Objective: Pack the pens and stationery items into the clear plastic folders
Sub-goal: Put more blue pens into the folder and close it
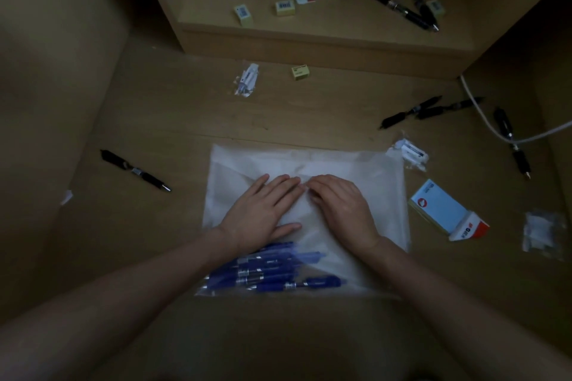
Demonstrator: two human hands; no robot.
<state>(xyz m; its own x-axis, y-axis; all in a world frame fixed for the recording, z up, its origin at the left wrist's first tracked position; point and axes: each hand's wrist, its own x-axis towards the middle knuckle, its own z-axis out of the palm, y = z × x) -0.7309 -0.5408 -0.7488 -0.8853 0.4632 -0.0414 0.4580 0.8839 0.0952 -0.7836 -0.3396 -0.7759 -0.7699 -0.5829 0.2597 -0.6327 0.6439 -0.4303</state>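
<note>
left hand (261,207) lies flat, fingers straight, on the clear folder (365,195); right hand (340,207) presses beside it, fingers curled; blue pens (272,272) at its near edge.

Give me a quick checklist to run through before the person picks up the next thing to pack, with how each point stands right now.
1. Folder lying flat on the floor: ok, the clear plastic folder lies flat.
2. Blue pens inside: ok, the blue pens show through its near end.
3. Hands free: ok, the left hand and right hand rest on the folder, holding nothing.
4. Folder mouth open: cannot tell.
5. Items left outside: not ok, the black pen and the sticky-note pack lie outside.
</note>
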